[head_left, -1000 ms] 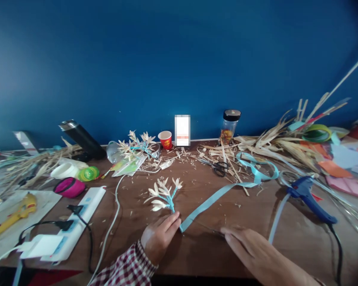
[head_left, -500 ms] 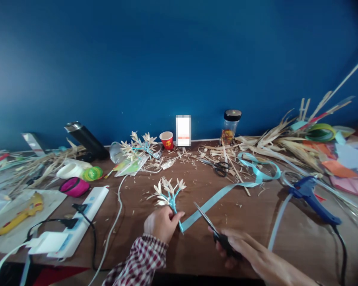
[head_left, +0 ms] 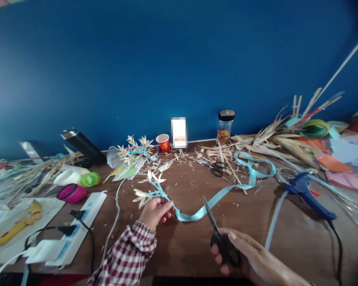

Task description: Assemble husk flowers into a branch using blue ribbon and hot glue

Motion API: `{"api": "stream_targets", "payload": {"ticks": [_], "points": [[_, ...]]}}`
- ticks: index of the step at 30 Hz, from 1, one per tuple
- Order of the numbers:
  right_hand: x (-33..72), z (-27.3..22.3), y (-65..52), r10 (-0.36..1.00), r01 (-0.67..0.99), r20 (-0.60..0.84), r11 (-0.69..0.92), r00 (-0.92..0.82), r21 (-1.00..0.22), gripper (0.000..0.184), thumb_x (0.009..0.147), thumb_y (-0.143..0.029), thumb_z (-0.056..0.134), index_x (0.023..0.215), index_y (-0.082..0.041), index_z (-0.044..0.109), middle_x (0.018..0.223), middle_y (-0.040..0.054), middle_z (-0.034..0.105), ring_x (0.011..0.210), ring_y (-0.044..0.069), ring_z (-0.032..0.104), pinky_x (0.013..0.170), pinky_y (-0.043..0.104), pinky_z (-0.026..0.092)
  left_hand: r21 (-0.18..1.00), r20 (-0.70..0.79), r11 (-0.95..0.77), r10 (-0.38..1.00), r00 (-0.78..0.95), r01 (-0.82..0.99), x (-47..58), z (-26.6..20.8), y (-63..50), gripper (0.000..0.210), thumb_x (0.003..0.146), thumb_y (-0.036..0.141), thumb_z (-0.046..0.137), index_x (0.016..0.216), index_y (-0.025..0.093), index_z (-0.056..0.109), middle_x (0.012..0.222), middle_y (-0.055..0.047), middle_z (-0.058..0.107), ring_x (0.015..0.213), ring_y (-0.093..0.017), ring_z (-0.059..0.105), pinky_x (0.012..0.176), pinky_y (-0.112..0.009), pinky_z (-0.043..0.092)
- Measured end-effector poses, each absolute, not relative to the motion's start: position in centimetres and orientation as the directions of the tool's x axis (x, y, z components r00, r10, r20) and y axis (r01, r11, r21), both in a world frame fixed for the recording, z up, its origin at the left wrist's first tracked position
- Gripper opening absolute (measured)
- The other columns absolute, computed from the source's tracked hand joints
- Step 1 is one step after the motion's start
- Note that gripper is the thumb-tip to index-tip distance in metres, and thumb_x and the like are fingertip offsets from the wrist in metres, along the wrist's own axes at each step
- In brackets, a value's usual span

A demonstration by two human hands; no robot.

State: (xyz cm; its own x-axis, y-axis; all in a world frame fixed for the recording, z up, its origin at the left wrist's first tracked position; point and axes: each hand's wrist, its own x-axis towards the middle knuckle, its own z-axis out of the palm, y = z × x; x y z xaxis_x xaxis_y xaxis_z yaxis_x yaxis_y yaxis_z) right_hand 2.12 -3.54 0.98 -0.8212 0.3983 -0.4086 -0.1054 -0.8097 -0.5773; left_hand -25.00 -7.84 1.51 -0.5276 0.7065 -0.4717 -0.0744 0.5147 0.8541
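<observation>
Pinched in my left hand (head_left: 156,212) is the blue-wrapped stem of a small bunch of pale dried-husk flowers (head_left: 150,186), tilted to the left. From the stem's lower end a light blue ribbon (head_left: 193,216) runs in a curve to the right and loops on the table farther back. My right hand (head_left: 241,250) is closed round the black handles of a pair of scissors (head_left: 216,226). The blades point up and away, close together, with their tips beside the ribbon; whether they touch it I cannot tell.
Another flower bunch (head_left: 135,149) lies at the back near a red paper cup (head_left: 163,143). A second pair of scissors (head_left: 216,167) rests among husk scraps. On the right is a blue glue gun (head_left: 307,194); on the left, a power strip (head_left: 80,230) and a yellow glue gun (head_left: 20,224).
My left hand has moved slightly left and tipped the flower bunch leftward, drawing the ribbon's near end into a curve. The scissors in my right hand have turned more upright.
</observation>
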Motion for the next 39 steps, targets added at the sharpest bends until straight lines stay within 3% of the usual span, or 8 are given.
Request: {"api": "stream_targets", "payload": {"ticks": [5, 10, 13, 20, 25, 29, 32, 39], "points": [[1.8, 0.9, -4.6, 0.358, -0.123, -0.403, -0.855, -0.843, -0.503, 0.035, 0.087, -0.036, 0.049, 0.11, -0.012, 0.061, 0.095, 0.014, 0.066, 0.084, 0.02, 0.062, 0.075, 0.034, 0.045, 0.839, -0.541, 0.417, 0.707, -0.456, -0.348, -25.9, 2.6, -7.3, 0.025, 0.059, 0.03, 0.076, 0.063, 0.012, 0.06, 0.055, 0.0, 0.061, 0.04, -0.003, 0.048, 0.031, -0.009, 0.031], [1.7, 0.9, -5.0, 0.264, -0.075, -0.366, -0.886, -0.892, -0.457, 0.035, 0.081, -0.027, 0.058, 0.112, -0.012, 0.061, 0.101, 0.014, 0.065, 0.095, 0.021, 0.06, 0.087, 0.037, 0.041, 0.78, -0.577, 0.321, 0.7, -0.421, -0.537, -25.9, 3.4, -7.3, 0.012, 0.067, 0.017, 0.071, 0.07, 0.013, 0.06, 0.057, 0.002, 0.061, 0.039, -0.002, 0.049, 0.032, -0.007, 0.036], [1.6, 0.8, -4.7, 0.183, -0.017, -0.316, -0.885, -0.931, -0.465, 0.038, 0.079, -0.027, 0.06, 0.115, -0.014, 0.059, 0.108, 0.0134, 0.063, 0.103, 0.021, 0.056, 0.091, 0.036, 0.038, 0.759, -0.557, 0.259, 0.733, -0.391, -0.597, -25.6, 3.9, -7.5, 0.008, 0.072, 0.011, 0.066, 0.079, 0.013, 0.061, 0.071, -0.002, 0.067, 0.044, -0.003, 0.054, 0.035, -0.009, 0.042], [0.9, 0.4, -5.0, 0.211, -0.075, -0.323, -0.919, -0.923, -0.386, 0.035, 0.081, -0.027, 0.056, 0.114, -0.015, 0.06, 0.102, 0.0118, 0.065, 0.097, 0.02, 0.059, 0.09, 0.035, 0.039, 0.718, -0.562, 0.189, 0.726, -0.397, -0.67, -24.9, 4.9, -7.7, 0.012, 0.08, 0.005, 0.053, 0.088, 0.011, 0.06, 0.077, -0.006, 0.067, 0.048, -0.006, 0.059, 0.041, -0.014, 0.05], [0.7, 0.1, -5.0, 0.17, -0.043, -0.253, -0.897, -0.952, -0.44, 0.036, 0.08, -0.025, 0.059, 0.113, -0.013, 0.06, 0.105, 0.0125, 0.064, 0.099, 0.019, 0.058, 0.093, 0.036, 0.037, 0.686, -0.547, 0.155, 0.754, -0.364, -0.711, -25.0, 5.2, -7.8, 0.018, 0.081, 0.007, 0.05, 0.095, 0.013, 0.06, 0.072, -0.002, 0.061, 0.045, -0.003, 0.053, 0.042, -0.014, 0.049], [0.5, -0.3, -5.1, 0.182, -0.056, -0.254, -0.9, -0.95, -0.433, 0.036, 0.08, -0.026, 0.059, 0.113, -0.013, 0.06, 0.106, 0.0128, 0.064, 0.103, 0.021, 0.057, 0.096, 0.037, 0.035, 0.716, -0.475, 0.127, 0.809, -0.345, -0.687, -25.2, 5.0, -7.8, 0.016, 0.077, 0.013, 0.06, 0.093, 0.013, 0.063, 0.065, 0.003, 0.054, 0.042, 0.0, 0.044, 0.04, -0.011, 0.043], [0.3, -0.5, -5.2, 0.199, -0.064, -0.279, -0.902, -0.939, -0.427, 0.035, 0.079, -0.029, 0.061, 0.111, -0.014, 0.061, 0.106, 0.0119, 0.064, 0.104, 0.021, 0.057, 0.096, 0.037, 0.036, 0.759, -0.407, 0.118, 0.854, -0.325, -0.64, -25.3, 4.7, -7.7, 0.029, 0.067, 0.015, 0.072, 0.095, 0.011, 0.065, 0.063, 0.003, 0.054, 0.043, 0.001, 0.04, 0.038, -0.009, 0.034], [0.0, -1.0, -5.0, 0.175, 0.01, -0.328, -0.871, -0.928, -0.491, 0.043, 0.074, -0.034, 0.07, 0.114, -0.021, 0.06, 0.103, 0.0073, 0.064, 0.097, 0.017, 0.06, 0.089, 0.03, 0.041, 0.776, -0.416, 0.135, 0.844, -0.338, -0.616, -25.7, 4.3, -7.9, 0.038, 0.062, 0.016, 0.077, 0.099, 0.013, 0.068, 0.074, -0.005, 0.065, 0.05, -0.001, 0.044, 0.043, -0.011, 0.031]]}}
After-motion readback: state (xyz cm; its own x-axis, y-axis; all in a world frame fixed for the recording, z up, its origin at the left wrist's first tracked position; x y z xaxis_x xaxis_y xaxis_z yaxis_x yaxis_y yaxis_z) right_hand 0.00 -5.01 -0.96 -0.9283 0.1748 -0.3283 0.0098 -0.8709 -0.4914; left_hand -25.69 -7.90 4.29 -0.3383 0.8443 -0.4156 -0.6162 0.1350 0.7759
